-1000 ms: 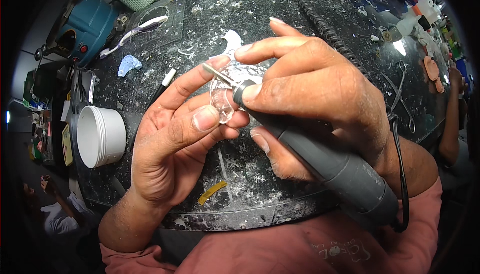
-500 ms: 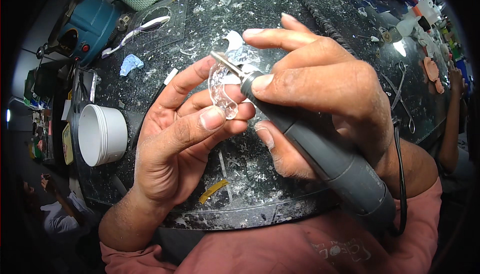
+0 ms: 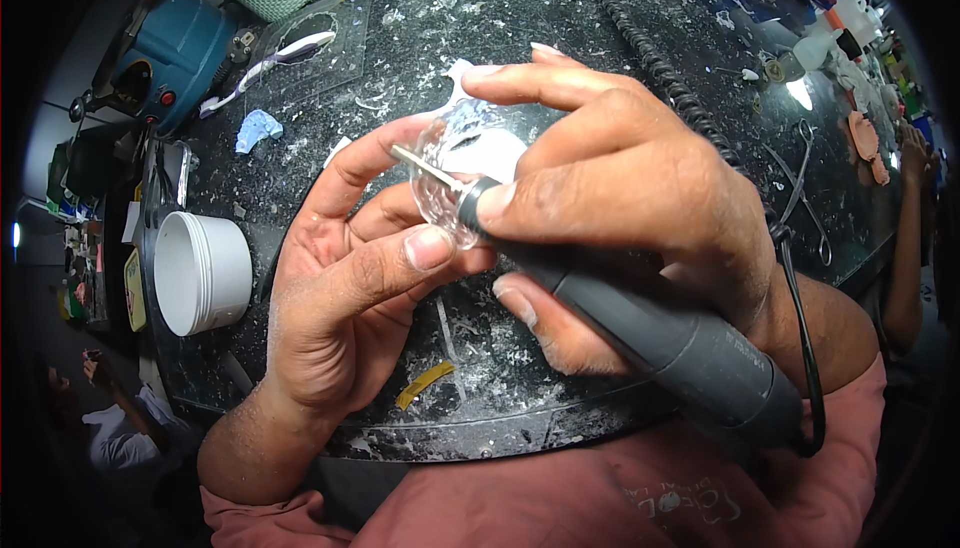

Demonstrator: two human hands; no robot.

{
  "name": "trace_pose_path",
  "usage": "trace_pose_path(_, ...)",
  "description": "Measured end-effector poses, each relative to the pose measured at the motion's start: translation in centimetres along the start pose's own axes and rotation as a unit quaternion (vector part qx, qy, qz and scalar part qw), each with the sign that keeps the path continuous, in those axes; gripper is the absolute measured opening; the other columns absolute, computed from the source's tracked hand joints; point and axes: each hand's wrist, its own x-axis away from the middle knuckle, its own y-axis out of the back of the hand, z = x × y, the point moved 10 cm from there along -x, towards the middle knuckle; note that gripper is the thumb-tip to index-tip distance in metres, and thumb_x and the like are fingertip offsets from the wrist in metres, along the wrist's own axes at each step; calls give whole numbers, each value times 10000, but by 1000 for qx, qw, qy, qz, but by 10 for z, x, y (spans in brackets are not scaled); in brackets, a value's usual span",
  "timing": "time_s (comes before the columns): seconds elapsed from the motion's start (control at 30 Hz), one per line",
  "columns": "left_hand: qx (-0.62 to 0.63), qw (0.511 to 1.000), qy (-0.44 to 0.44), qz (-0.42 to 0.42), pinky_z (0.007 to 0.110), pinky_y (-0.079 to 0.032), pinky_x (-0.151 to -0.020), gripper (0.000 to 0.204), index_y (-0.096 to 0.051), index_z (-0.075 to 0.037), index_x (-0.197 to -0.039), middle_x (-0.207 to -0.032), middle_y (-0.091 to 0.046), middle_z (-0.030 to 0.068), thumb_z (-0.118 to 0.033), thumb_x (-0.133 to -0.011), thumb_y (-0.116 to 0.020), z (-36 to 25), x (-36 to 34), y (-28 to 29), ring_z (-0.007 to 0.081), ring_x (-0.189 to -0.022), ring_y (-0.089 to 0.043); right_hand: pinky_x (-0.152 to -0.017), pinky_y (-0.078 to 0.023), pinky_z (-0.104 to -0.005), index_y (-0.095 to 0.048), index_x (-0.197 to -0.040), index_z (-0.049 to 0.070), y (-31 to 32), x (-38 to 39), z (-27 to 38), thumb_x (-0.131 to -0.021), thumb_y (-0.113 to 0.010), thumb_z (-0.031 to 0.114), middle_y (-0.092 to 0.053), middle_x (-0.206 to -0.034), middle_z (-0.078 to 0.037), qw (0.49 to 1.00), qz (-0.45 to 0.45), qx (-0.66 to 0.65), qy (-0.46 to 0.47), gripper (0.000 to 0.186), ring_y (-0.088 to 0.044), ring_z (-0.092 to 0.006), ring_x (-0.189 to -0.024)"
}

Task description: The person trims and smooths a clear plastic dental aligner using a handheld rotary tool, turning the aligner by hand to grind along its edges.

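Observation:
My left hand (image 3: 345,278) pinches a clear, arch-shaped plastic dental tray (image 3: 425,198) between thumb and fingers. In my right hand (image 3: 640,173) is a dark grey rotary handpiece (image 3: 650,323), gripped near its front end. Its slim metal bur (image 3: 425,165) crosses over the tray's upper left part; whether it touches the plastic, I cannot tell. Behind the tray shows a bright white patch (image 3: 490,151), partly hidden by my right fingers. The tray's right side is hard to make out against it.
Left on the dusty black table are a white tub (image 3: 203,273), a blue lump (image 3: 258,131), a toothbrush (image 3: 270,68) and a teal machine (image 3: 170,58). Scissors (image 3: 800,178) lie right, near a coiled cord (image 3: 650,48). A yellow strip (image 3: 425,385) lies in front. Other people sit at both sides.
The handpiece and my right hand have shifted left and a little nearer, taking the bur tip further over the tray. The tray looks slightly turned; my left hand has barely moved.

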Motion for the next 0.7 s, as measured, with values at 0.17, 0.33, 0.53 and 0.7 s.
trace_pose_path(0.17, 5, 1000, 0, -7, 364, -432, -959, 637, -312, -10, -1307, -1235, -464, 153, -5, -732, -585, 2, 0, 5, 250, -1140, -492, -993, -304, -549, -659, -877, 64, -4, 5, -17, -580, -720, 51, -591, -854, -69, 999, 0, -31, -39, 303, -564, -379, -1042)
trace_pose_path(0.33, 18, 1000, -9, 3, 366, -453, -932, 604, -331, -21, -1284, -1224, -481, 157, -3, -738, -588, 3, 0, 6, 258, -1134, -497, -991, -364, -453, -587, -976, 40, -2, 15, -4, -699, -686, 97, -590, -950, -89, 1000, -6, 0, 20, 299, -581, -282, -995)
trace_pose_path(0.53, 9, 1000, -14, -3, 364, -450, -935, 615, -320, -29, -1282, -1217, -490, 158, 1, -734, -597, 3, -1, 6, 253, -1132, -499, -989, -284, -588, -642, -900, 56, -5, 5, -17, -592, -694, 41, -580, -841, -86, 998, 4, -50, -26, 313, -569, -400, -1024)
trace_pose_path(0.7, 5, 1000, -2, 5, 350, -449, -932, 597, -330, -22, -1266, -1202, -498, 154, 1, -734, -599, 4, 0, 4, 244, -1105, -519, -979, -317, -572, -648, -891, 49, -5, 5, -15, -578, -688, 37, -571, -839, -85, 998, 10, -44, -41, 316, -565, -406, -1026)
